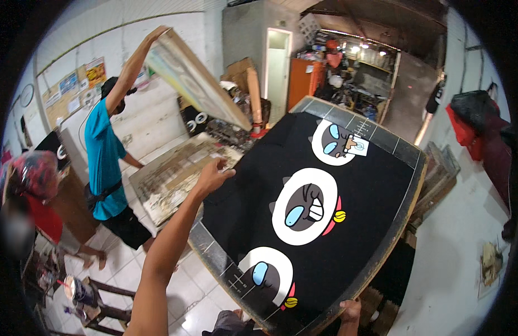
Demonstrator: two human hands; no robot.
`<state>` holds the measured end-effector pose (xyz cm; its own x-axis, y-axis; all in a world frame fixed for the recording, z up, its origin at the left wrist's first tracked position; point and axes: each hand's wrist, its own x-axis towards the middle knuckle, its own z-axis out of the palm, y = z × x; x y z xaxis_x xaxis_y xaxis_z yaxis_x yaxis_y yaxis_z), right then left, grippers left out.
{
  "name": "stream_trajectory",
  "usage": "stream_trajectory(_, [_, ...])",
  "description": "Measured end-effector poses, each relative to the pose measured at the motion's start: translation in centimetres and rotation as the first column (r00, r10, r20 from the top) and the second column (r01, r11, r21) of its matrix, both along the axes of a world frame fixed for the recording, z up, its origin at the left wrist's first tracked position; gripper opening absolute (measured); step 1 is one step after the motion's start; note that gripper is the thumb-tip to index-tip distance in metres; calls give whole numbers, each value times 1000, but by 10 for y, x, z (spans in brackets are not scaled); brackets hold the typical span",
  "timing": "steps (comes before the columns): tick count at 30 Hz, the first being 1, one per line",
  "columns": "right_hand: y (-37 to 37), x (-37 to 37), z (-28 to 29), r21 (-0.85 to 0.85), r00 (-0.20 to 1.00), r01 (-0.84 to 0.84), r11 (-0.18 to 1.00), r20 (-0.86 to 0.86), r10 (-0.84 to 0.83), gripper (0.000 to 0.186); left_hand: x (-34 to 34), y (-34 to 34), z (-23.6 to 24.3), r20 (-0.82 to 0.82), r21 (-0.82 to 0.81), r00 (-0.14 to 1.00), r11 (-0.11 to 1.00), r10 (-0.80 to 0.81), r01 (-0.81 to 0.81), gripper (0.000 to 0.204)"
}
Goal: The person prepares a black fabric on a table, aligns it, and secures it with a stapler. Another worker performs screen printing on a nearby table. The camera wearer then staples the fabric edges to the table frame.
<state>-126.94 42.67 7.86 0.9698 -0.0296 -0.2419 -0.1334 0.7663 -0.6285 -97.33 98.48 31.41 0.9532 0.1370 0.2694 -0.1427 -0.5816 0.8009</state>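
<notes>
Bearing wht-ringed faces (305,206), blk cloth (371,201) lies flat, LH (212,177) spread, RH (351,309) pinching board (223,262)

Right grip (351,310) on board (398,147), left grip (212,177) near black cloth (371,207)

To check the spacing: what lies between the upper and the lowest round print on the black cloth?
Head view: between the upper print and the lowest print lies the middle print, on black cloth.
</notes>
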Motion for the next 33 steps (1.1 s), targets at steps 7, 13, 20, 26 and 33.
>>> stream_trajectory(7, [46,2,-63,57,989,150,987,-4,-150,65,103,-9,49,-82,-67,994,996,-66,61,74])
stream_trajectory(13, [98,32,-80,65,993,117,991,23,-119,73,102,-18,95,91,-314,964,911,-251,267,48])
stream_trajectory(20, [138,51,3,-680,696,-713,169,-658,289,74,86,-59,170,210,-104,889,895,-406,434,41])
stream_trajectory(26, [107,41,296,-958,968,231,167,244,63,40,54,-134,231,323,476,814,826,-483,302,55])
stream_trajectory(33, [154,103,383,-677,873,470,-567,450,187,75,13,-195,157,163,760,516,441,-841,477,47])
